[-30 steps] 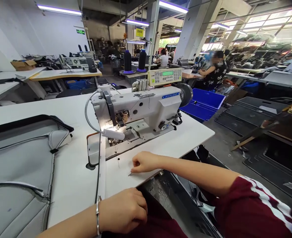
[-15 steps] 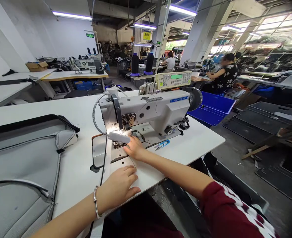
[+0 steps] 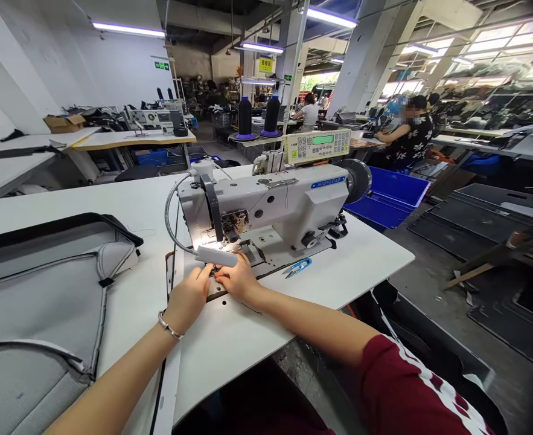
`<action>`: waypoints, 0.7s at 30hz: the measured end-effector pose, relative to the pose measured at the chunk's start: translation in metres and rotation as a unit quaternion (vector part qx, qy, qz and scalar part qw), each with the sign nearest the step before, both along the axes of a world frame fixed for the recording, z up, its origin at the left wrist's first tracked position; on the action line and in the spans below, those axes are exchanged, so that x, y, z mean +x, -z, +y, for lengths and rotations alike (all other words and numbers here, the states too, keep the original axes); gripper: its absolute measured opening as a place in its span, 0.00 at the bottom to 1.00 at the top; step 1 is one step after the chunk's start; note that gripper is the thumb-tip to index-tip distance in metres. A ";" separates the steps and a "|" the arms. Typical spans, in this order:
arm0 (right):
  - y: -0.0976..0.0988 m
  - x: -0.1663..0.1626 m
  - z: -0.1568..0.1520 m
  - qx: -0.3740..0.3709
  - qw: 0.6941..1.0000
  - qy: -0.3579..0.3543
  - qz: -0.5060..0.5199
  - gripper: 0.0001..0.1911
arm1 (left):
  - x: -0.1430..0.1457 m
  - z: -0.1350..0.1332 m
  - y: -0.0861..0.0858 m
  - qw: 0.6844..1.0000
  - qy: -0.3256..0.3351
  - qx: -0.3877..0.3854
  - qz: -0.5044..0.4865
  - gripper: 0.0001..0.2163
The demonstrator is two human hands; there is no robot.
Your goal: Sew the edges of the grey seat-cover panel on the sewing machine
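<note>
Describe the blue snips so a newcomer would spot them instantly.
Find the large HIGHLEAD sewing machine on the white tabletop. Along its near edge, to the right of the right hand, lie the snips. Their bright blue handles stand out against the pale machine and tabletop.

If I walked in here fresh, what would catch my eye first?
Probably the Highlead sewing machine, in mid-picture on the white table, with a bright glow at its left end. Next, the left hand and right hand, close together by the gooseneck lamp. Blue thread snips lie to their right.
</note>
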State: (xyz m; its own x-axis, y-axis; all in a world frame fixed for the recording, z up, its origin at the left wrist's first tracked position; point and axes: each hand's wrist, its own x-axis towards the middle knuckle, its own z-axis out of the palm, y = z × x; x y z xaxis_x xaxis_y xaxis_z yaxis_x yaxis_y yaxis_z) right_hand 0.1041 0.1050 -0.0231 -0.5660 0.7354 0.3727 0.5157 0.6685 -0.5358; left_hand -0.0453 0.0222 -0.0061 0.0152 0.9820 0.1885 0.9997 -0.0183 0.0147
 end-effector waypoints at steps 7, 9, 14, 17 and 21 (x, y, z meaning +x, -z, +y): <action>0.009 -0.005 0.000 0.043 0.998 -0.044 0.028 0.07 | -0.006 0.015 0.007 0.995 0.083 0.043 0.034 0.13; 0.006 0.000 -0.008 0.059 0.994 -0.087 0.022 0.06 | -0.006 0.015 0.007 0.992 0.104 0.053 0.040 0.10; -0.032 0.071 -0.024 0.350 0.905 -0.239 0.016 0.07 | -0.009 0.011 0.010 0.989 0.088 0.113 0.047 0.13; -0.085 0.149 0.008 0.488 0.862 -0.127 0.044 0.09 | -0.010 0.011 0.015 0.987 0.057 0.145 0.039 0.15; -0.170 0.237 0.111 0.372 0.867 0.291 0.159 0.16 | -0.010 0.016 0.019 0.987 0.044 0.156 0.014 0.15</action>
State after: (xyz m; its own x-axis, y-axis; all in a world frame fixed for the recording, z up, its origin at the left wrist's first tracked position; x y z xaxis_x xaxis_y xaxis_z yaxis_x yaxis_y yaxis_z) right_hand 0.3414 0.2157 0.1472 0.0384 0.3508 0.9357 0.7869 0.5666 -0.2447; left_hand -0.0549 0.0378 -0.0251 0.1077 0.8707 0.4799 0.9940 -0.1047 -0.0332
